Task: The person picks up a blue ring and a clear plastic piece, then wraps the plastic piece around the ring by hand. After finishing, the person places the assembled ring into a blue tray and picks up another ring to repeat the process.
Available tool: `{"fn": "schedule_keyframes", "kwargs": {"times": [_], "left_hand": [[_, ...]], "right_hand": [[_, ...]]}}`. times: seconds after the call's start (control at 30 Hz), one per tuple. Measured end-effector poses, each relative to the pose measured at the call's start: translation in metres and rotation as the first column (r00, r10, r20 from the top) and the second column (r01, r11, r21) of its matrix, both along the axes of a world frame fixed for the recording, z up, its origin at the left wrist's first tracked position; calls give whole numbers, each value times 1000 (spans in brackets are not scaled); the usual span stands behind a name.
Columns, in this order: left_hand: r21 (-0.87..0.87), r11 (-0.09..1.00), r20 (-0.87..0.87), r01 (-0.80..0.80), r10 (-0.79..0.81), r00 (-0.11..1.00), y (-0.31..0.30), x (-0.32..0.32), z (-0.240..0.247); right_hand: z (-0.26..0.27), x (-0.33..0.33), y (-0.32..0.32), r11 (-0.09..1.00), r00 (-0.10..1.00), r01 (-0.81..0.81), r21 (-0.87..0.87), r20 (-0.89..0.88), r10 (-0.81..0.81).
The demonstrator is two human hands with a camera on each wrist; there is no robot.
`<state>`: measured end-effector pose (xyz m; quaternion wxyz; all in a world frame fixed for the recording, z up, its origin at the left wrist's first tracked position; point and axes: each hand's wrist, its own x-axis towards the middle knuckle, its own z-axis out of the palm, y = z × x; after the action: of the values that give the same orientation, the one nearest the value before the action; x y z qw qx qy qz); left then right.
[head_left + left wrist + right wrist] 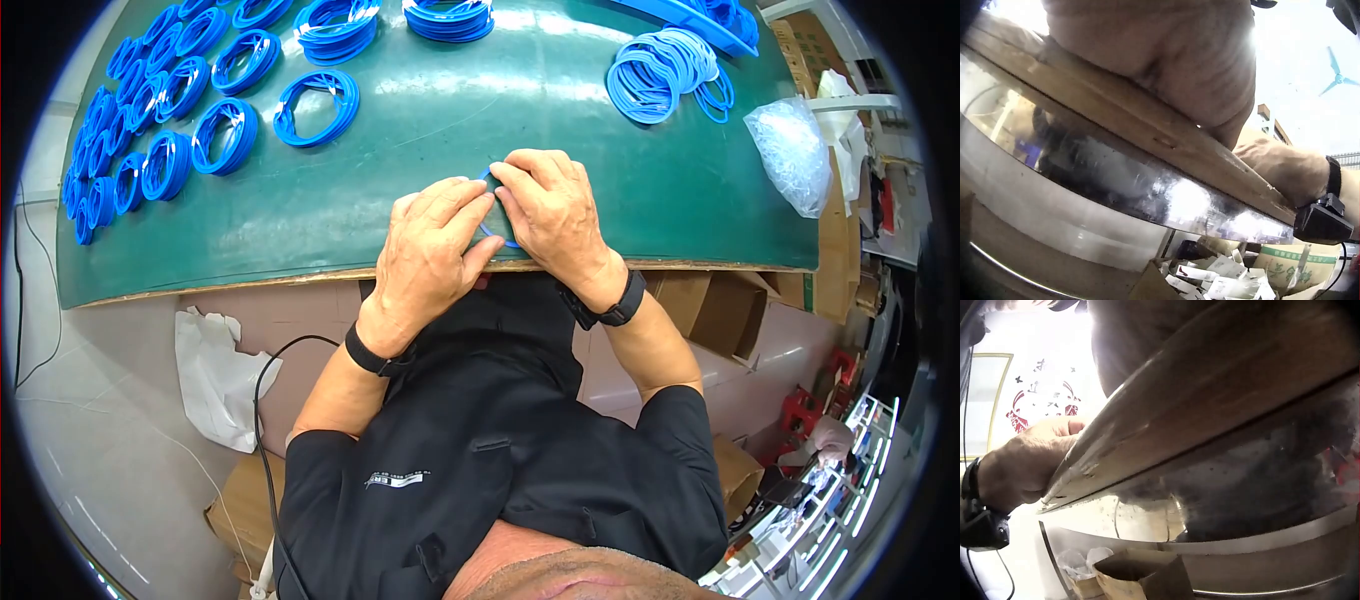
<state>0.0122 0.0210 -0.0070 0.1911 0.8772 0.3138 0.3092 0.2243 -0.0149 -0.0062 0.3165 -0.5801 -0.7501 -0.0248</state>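
Note:
In the head view, a thin loop of blue cord point(512, 244) sits at the near edge of the green table point(420, 190). My left hand point(430, 235) holds its left side with fingertips and thumb. From the other side, my right hand point(555, 208) pinches the loop between thumb and fingers. The hands almost meet, and they cover much of the loop. Both wrist views show mostly the table's wooden edge point(1166, 140); the loop is hidden there.
Rows of coiled blue cord point(317, 108) lie at the table's left and back. A pile of lighter blue loops point(655, 75) sits at back right, beside a blue tray point(690, 22). A clear plastic bag point(792, 155) hangs at the right edge. Cardboard boxes point(735, 315) stand below.

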Motion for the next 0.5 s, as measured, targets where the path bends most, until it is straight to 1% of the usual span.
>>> {"fn": "schedule_keyframes", "kwargs": {"times": [0.1,0.33,0.5], "left_hand": [[-9,1000,-11,2,-2,1000,0,0,1],[-20,1000,-27,1,-2,1000,-1,0,3],[-12,1000,-30,3,-3,1000,0,0,2]], "right_hand": [[-1,0,0,1000,1000,4,2,-7,-4],[2,-3,0,1000,998,5,9,62,-5],[-2,-3,-1,999,998,4,34,60,-6]]}}
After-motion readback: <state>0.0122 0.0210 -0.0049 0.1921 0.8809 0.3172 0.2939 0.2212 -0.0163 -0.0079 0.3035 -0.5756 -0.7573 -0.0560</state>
